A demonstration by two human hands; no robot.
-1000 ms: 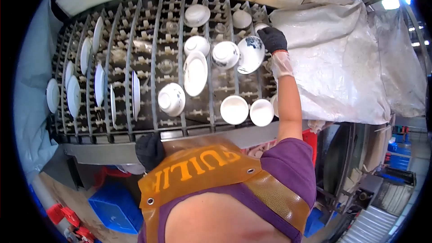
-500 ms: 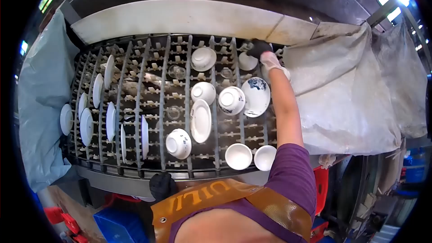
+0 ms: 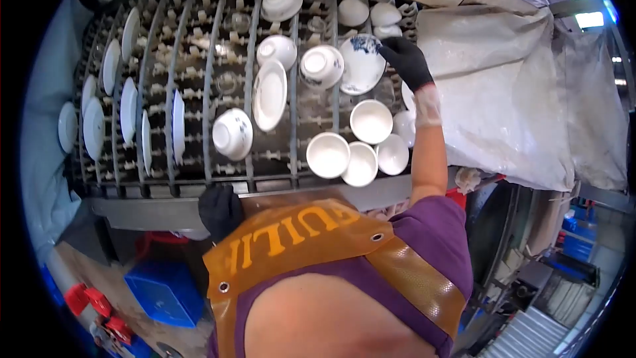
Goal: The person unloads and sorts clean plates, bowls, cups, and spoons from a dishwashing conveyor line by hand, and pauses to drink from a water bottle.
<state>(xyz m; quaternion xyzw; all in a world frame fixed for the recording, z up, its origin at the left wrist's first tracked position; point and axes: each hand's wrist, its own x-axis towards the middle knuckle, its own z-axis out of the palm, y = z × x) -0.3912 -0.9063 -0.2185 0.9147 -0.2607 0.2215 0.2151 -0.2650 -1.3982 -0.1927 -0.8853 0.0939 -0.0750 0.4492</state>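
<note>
My right hand (image 3: 405,61), in a black glove with a clear cuff at the wrist, reaches over the rack. Its fingers are bent around the right rim of a white plate with a blue pattern (image 3: 362,69). Left of that plate, a white bowl (image 3: 321,66) lies tilted. Several white bowls stand mouth-up near the front, among them a bowl (image 3: 328,155) and another bowl (image 3: 371,121). My left hand (image 3: 220,212), also black-gloved, rests at the metal front edge (image 3: 152,213); its fingers blend into the dark glove.
Plates (image 3: 129,111) stand on edge in the left part of the peg rack (image 3: 192,59). An oval plate (image 3: 270,95) and a patterned bowl (image 3: 232,134) lie mid-rack. Plastic sheets (image 3: 490,99) hang at the right. A blue crate (image 3: 165,294) is below left.
My right hand has drawn back from small bowls at the far side to the patterned plate. The view has shifted, and more white bowls show at the right. My left hand stays at the edge.
</note>
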